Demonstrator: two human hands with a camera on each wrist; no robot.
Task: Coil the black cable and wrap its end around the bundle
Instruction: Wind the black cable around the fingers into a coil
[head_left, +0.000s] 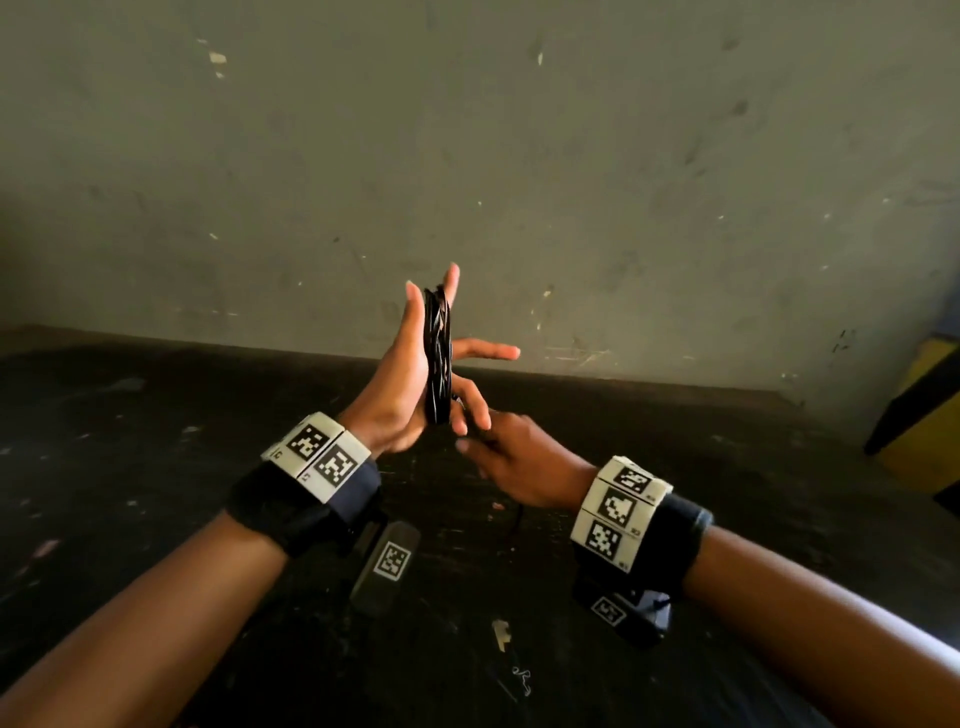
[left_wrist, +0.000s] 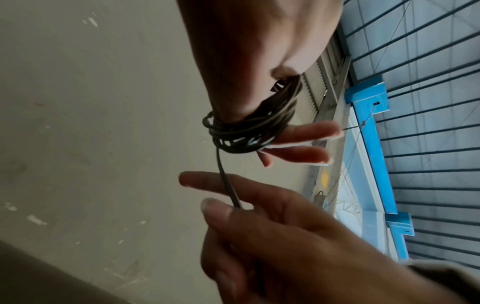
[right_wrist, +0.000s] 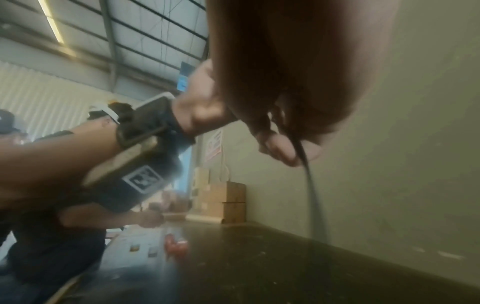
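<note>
The black cable is wound in several loops round my raised left hand, whose fingers stand straight and point upward. In the left wrist view the coil circles the hand with two fingertips sticking out beyond it. One free strand drops from the coil to my right hand, just below and to the right. That hand pinches the strand between thumb and fingers. The strand hangs blurred in the right wrist view. The cable's far end is hidden.
Below both hands lies a dark, scuffed table backed by a grey wall. A yellow and black post stands at the right. Cardboard boxes sit at the table's far end, and another person works there.
</note>
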